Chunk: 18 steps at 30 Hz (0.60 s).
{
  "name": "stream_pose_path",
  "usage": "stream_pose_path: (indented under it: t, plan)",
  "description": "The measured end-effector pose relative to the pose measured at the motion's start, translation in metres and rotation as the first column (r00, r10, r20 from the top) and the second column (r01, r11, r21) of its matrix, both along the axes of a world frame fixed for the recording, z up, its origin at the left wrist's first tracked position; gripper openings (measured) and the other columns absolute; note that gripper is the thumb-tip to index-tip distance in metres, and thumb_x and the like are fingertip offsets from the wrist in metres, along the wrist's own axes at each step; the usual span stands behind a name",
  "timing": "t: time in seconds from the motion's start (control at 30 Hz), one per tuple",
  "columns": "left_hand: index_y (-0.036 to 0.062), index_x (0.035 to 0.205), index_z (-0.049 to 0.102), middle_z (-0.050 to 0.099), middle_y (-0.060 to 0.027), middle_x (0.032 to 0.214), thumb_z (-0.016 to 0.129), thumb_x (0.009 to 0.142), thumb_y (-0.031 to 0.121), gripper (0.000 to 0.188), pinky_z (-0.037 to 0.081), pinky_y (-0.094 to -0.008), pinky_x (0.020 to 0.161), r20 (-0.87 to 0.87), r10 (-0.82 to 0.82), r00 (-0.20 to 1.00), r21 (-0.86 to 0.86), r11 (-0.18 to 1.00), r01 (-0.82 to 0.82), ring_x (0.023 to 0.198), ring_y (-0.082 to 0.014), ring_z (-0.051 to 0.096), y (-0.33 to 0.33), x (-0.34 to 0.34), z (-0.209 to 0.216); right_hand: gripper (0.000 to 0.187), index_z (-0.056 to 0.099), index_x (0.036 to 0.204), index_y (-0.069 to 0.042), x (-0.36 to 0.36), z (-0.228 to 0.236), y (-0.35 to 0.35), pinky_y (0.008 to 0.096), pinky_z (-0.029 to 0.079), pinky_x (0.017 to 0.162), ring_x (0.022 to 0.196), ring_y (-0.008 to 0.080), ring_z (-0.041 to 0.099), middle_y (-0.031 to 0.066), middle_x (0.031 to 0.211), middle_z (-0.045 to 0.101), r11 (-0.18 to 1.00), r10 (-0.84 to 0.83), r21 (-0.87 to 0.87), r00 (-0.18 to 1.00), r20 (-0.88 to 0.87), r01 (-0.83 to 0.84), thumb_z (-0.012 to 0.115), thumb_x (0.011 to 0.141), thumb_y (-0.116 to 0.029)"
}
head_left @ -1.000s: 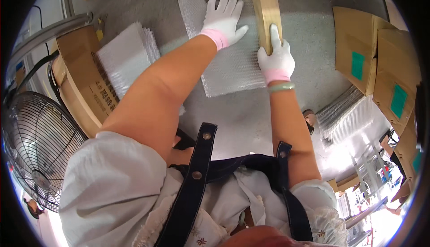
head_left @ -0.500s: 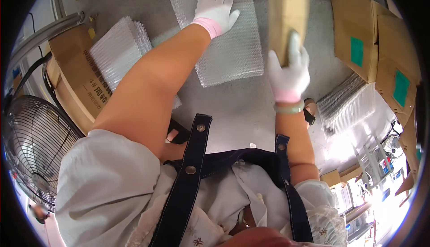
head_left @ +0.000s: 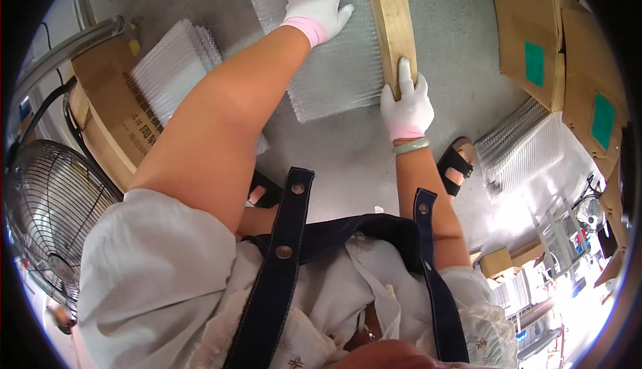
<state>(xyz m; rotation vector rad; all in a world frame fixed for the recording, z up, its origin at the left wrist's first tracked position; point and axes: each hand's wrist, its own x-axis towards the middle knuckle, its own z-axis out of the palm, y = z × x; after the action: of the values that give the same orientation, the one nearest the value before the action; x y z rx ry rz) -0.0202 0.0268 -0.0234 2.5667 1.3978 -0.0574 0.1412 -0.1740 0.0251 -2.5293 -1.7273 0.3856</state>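
Sheets of clear bubble wrap [head_left: 334,78] lie on the grey floor in front of me. My left hand [head_left: 314,0], in a white glove with a pink cuff, rests flat on them with its fingers spread. In my right hand [head_left: 406,108], gloved the same way, is the near end of a wooden block [head_left: 394,31], long and squared. My index finger stretches along the block's top. The block lies lengthwise over the right edge of the bubble wrap; whether it presses on the sheets I cannot tell.
Another stack of bubble wrap [head_left: 177,68] lies to the left, beside a cardboard box [head_left: 114,95] and a black fan [head_left: 57,218]. On the right are more bubble wrap [head_left: 521,148] and cardboard boxes [head_left: 528,41] with green patches. My sandalled foot [head_left: 457,165] stands near my right forearm.
My right hand has brought the wooden block left and lower, from beside the bubble wrap to its right edge. My left hand stays on the sheets, and the view has shifted slightly.
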Motion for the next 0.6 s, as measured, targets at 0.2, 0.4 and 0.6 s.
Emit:
stream_pose_path:
  t: [0.2, 0.4, 0.6]
  plan:
    - [-0.0006, 0.147, 0.042, 0.038, -0.0211, 0.155, 0.058, 0.089, 0.044, 0.075, 0.016, -0.0566, 0.12, -0.046, -0.006, 0.999, 0.012, 1.0, 0.007, 0.146, -0.036, 0.03, -0.001, 0.001, 0.004, 0.06, 0.059, 0.134, -0.029, -0.003, 0.037, 0.003, 0.0411, 0.06, 0.065, 0.083, 0.033, 0.071, 0.0184, 0.119, 0.06, 0.973, -0.009, 0.232, 0.999, -0.035, 0.017, 0.074, 0.076, -0.019]
    - [0.0004, 0.147, 0.041, 0.037, -0.0208, 0.155, 0.061, 0.087, 0.044, 0.077, 0.015, -0.0582, 0.12, -0.064, 0.033, 0.997, 0.012, 0.999, -0.032, 0.146, -0.038, 0.029, -0.009, 0.002, 0.012, 0.066, 0.052, 0.143, -0.027, 0.002, 0.016, 0.004, 0.0452, 0.058, 0.079, 0.092, 0.0355, 0.069, 0.0177, 0.123, 0.06, 0.999, -0.045, -0.018, 0.994, -0.097, 0.043, 0.072, 0.08, -0.029]
    - [0.0109, 0.146, 0.042, 0.037, -0.0142, 0.152, 0.061, 0.084, 0.061, 0.082, 0.02, -0.0685, 0.108, 0.008, 0.546, 0.838, 0.086, 0.834, -0.544, 0.142, -0.0433, 0.026, -0.06, 0.0, -0.013, 0.073, 0.048, 0.145, -0.001, 0.054, 0.046, -0.039, 0.0374, 0.049, 0.096, 0.107, 0.0304, 0.061, 0.0183, 0.118, 0.059, 0.84, -0.385, 0.205, 0.818, -0.428, 0.503, 0.076, 0.08, -0.018]
